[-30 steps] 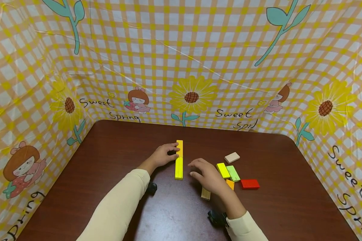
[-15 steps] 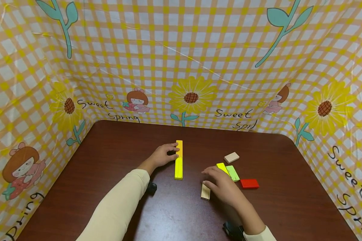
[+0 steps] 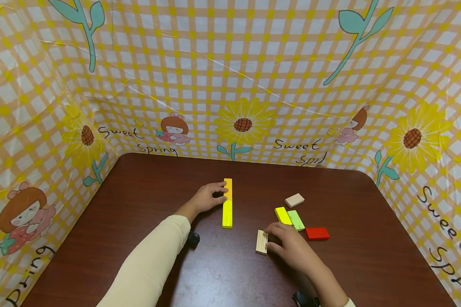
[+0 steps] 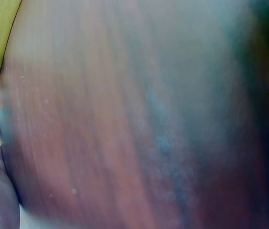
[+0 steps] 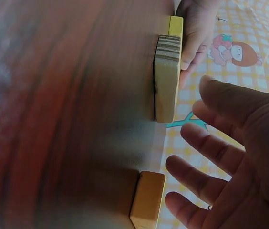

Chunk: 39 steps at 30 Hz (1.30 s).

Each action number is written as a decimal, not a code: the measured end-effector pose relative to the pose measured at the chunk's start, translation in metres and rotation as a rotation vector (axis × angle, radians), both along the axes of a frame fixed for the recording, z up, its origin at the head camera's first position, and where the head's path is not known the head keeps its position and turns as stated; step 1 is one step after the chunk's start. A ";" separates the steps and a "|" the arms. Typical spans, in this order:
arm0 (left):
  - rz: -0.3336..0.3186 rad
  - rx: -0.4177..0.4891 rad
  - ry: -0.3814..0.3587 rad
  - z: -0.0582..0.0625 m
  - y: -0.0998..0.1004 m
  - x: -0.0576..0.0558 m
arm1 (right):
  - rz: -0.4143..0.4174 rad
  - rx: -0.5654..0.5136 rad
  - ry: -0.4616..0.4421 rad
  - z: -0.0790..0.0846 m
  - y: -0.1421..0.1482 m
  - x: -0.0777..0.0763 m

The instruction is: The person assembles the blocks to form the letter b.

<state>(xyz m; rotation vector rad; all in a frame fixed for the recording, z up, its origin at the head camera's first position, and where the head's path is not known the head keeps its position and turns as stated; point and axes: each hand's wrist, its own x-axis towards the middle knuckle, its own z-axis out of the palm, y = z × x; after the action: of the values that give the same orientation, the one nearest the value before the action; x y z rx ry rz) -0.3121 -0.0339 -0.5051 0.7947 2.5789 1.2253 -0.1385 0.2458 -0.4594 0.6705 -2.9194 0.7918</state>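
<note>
My left hand (image 3: 206,198) rests with its fingertips on the left side of an orange-yellow block (image 3: 229,186). A yellow block (image 3: 227,214) lies end to end with it, towards me. My right hand (image 3: 290,245) is beside a plain wooden block (image 3: 262,242) with striped grain, fingertips right at its right edge in the head view. In the right wrist view, that wooden block (image 5: 166,88) lies past the spread fingers, and an orange block (image 5: 147,200) lies lower down. The right hand hides the orange block in the head view.
Right of the right hand lie a bright yellow block (image 3: 283,216), a light green block (image 3: 296,220) and a red block (image 3: 317,233). A pale wooden block (image 3: 294,200) lies farther back. Checked cloth (image 3: 246,76) walls surround the dark table (image 3: 157,175).
My right hand has drawn back from near the yellow row, towards me and to the right, to the wooden block. The left hand and the blocks have stayed put.
</note>
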 end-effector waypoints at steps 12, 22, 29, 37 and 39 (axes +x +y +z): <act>-0.004 0.005 0.004 -0.002 -0.001 0.003 | 0.031 0.024 0.036 -0.005 -0.002 0.004; 0.005 -0.007 0.019 -0.003 0.001 0.005 | 0.030 0.055 0.041 -0.007 -0.003 0.005; 0.007 0.003 0.024 -0.004 0.001 0.005 | 0.027 0.049 0.056 -0.011 -0.003 0.005; 0.015 0.011 0.024 -0.005 0.002 0.006 | 0.059 0.033 0.054 -0.014 -0.001 0.006; 0.016 0.010 0.024 -0.005 0.002 0.006 | 0.066 0.030 0.055 -0.014 -0.001 0.006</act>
<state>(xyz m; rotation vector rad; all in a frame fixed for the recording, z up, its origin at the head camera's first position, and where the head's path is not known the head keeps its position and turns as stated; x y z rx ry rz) -0.3061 -0.0319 -0.5105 0.7968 2.6053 1.2414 -0.1326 0.2452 -0.4739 0.7822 -2.8793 0.7245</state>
